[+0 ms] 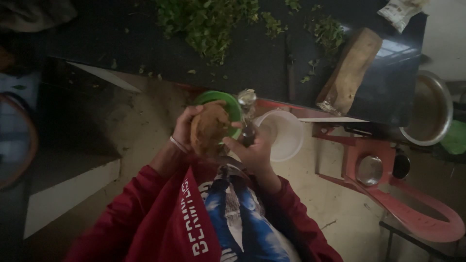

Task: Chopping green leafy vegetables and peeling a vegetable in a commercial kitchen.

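Between the two hands, just below the counter's edge, sits a rough brown lump [209, 128] (what it is cannot be told in this dim light). The left hand [187, 127] curls its fingers [193, 112] around the lump's left side, clamped on it, with a thin pale bangle [177, 144] at the wrist. The right hand [251, 150] meets the lump from the right and below; its thumb tip touches the lump's right edge, and its fingers are closed around a dark handle of a shiny metal utensil [247, 104] that stands upright just beside the lump.

Behind the lump shows a green plate [232, 103], and to the right of the right hand a white bowl [286, 133]. Farther out lies the dark counter [145, 43], strewn with leafy green herbs [208, 22], with a brown wooden block [348, 70] tilted at its right end. Well apart, at the right edge, is a metal pot [429, 109], and below it a red plastic stool [388, 184] on the floor.
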